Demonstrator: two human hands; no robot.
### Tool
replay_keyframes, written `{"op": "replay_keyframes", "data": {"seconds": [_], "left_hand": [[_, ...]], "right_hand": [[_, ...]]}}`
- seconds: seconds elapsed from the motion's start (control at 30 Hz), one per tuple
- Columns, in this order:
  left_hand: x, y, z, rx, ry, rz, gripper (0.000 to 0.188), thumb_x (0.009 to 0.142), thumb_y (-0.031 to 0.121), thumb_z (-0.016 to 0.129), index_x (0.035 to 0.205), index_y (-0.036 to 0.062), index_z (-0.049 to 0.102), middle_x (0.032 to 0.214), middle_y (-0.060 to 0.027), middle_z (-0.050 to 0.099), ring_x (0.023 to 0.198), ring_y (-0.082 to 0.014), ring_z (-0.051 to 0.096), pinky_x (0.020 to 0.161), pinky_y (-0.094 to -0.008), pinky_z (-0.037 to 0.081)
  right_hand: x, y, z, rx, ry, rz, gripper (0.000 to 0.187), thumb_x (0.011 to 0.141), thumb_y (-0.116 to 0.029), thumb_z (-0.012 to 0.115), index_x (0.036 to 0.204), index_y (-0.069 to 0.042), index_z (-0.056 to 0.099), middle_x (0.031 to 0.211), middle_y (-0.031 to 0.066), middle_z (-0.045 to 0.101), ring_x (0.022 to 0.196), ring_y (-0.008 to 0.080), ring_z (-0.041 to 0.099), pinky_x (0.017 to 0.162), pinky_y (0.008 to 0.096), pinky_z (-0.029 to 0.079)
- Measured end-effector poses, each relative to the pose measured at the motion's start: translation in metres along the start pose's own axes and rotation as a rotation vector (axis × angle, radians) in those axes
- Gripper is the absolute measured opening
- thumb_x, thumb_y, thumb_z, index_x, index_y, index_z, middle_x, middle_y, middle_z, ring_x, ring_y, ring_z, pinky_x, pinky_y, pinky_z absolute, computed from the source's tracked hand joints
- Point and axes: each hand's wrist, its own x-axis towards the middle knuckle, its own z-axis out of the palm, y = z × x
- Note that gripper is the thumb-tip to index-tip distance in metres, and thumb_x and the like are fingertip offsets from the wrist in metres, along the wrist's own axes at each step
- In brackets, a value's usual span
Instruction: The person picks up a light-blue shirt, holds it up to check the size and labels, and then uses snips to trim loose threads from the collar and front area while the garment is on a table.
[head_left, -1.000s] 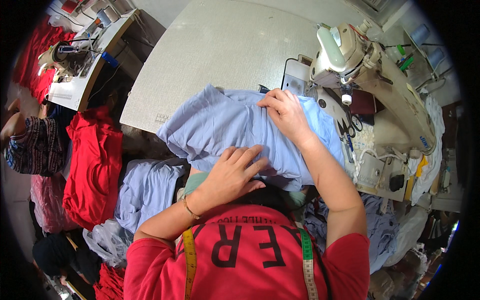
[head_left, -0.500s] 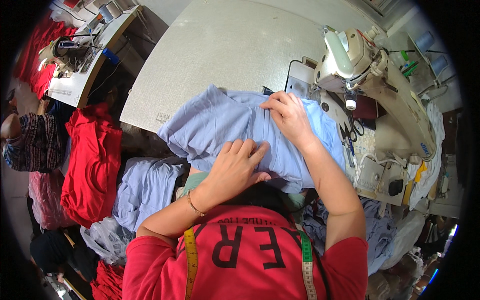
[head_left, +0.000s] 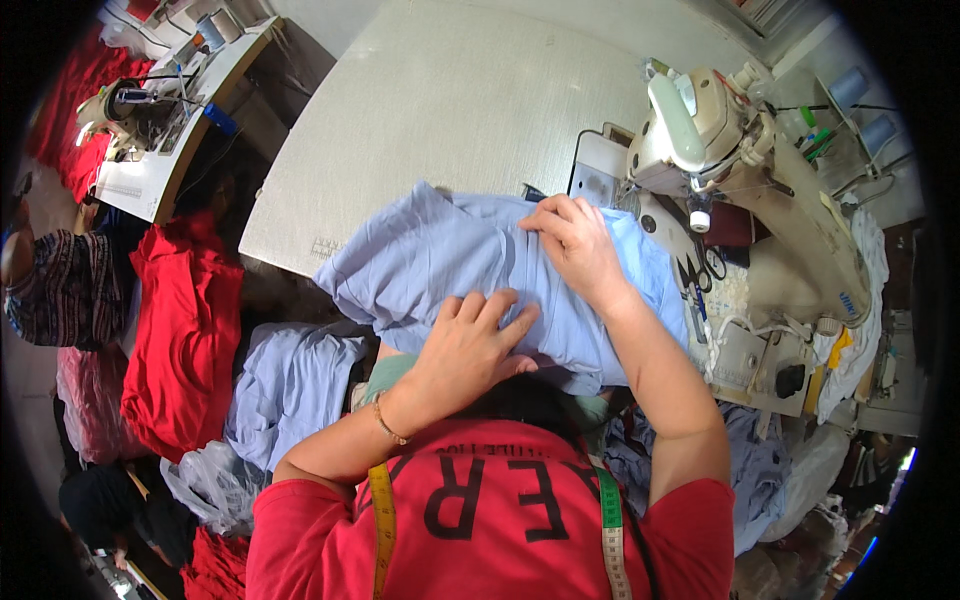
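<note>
A light blue garment point(head_left: 440, 245) lies bunched across the near edge of the pale sewing table and hangs over my lap. My right hand point(head_left: 575, 245) pinches its far part between thumb and fingertips, close to the sewing machine's plate. Nearer to me, my left hand point(head_left: 470, 345) grips the cloth with bent fingers, its thumb low by the garment's near edge. What lies under the left palm is hidden. Small folds run through the cloth between both hands.
A sewing machine point(head_left: 690, 125) stands right of the garment, with black-handled scissors point(head_left: 708, 262) beside it. Left are a red garment point(head_left: 185, 340), another blue garment point(head_left: 295, 385) and clear plastic bags point(head_left: 210, 485). Another person's patterned clothing point(head_left: 70, 285) shows at far left, by a second machine point(head_left: 120, 115).
The view has tilted slightly. Both hands keep nearly the same places on the garment, and its far left corner sits a little lower in view.
</note>
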Motion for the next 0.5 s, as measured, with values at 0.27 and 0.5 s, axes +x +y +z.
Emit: {"op": "replay_keyframes", "data": {"seconds": [0.27, 0.5], "left_hand": [[0.006, -0.004, -0.007, -0.058, -0.102, -0.02, 0.053, 0.076, 0.041, 0.068, 0.115, 0.0072, 0.055, 0.116, -0.0076, 0.052, 0.095, -0.0249, 0.05, 0.084, -0.0369, 0.04], [0.015, -0.015, 0.001, -0.072, 0.007, 0.06, 0.04, 0.08, 0.037, 0.066, 0.105, 0.008, 0.056, 0.125, -0.0106, 0.05, 0.108, -0.0281, 0.048, 0.094, -0.0433, 0.035]], "right_hand": [[0.001, -0.001, -0.001, 0.014, 0.003, 0.024, 0.019, 0.077, -0.003, 0.06, 0.089, -0.014, 0.069, 0.093, 0.0025, 0.059, 0.087, 0.025, 0.055, 0.078, 0.037, 0.043], [0.003, 0.0, -0.003, 0.091, -0.026, 0.092, 0.02, 0.078, -0.003, 0.058, 0.091, -0.014, 0.069, 0.094, 0.0022, 0.06, 0.09, 0.0251, 0.055, 0.081, 0.0369, 0.041]]}}
